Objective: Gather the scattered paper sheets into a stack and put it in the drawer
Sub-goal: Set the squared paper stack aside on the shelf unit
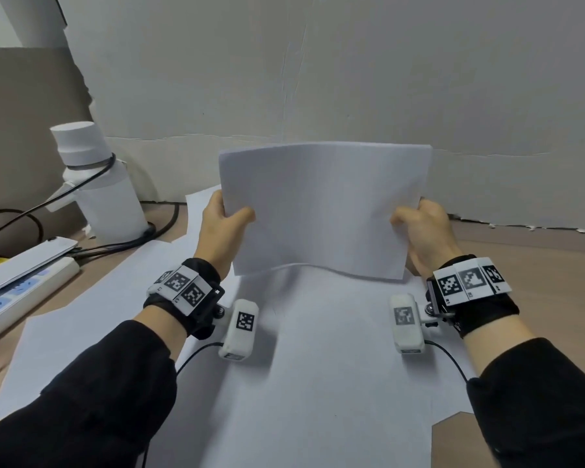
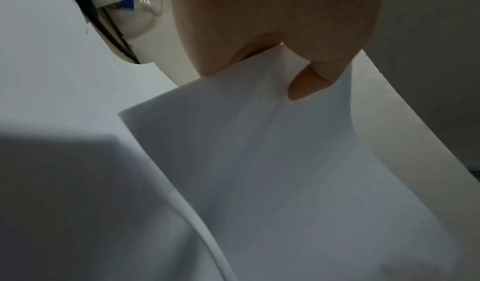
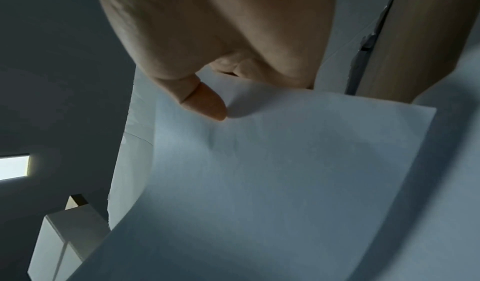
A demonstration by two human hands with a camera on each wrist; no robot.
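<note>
A thin stack of white paper sheets (image 1: 321,211) stands almost upright above the desk, its lower edge bowed and near the sheets lying below. My left hand (image 1: 225,228) pinches its left edge, thumb in front and fingers behind. My right hand (image 1: 423,231) pinches the right edge the same way. The left wrist view shows my left hand (image 2: 259,59) with the thumb pressed on the paper stack (image 2: 259,162). In the right wrist view my right hand (image 3: 221,80) holds the paper stack (image 3: 259,172). More white sheets (image 1: 284,366) lie overlapped flat on the wooden desk. No drawer is in view.
A white bottle (image 1: 98,184) with a black cable (image 1: 122,243) round it stands at the back left. A white power strip (image 1: 17,292) and a flat white device (image 1: 21,265) lie at the left edge. A grey cardboard wall (image 1: 318,79) closes the back. Bare desk (image 1: 537,282) shows at right.
</note>
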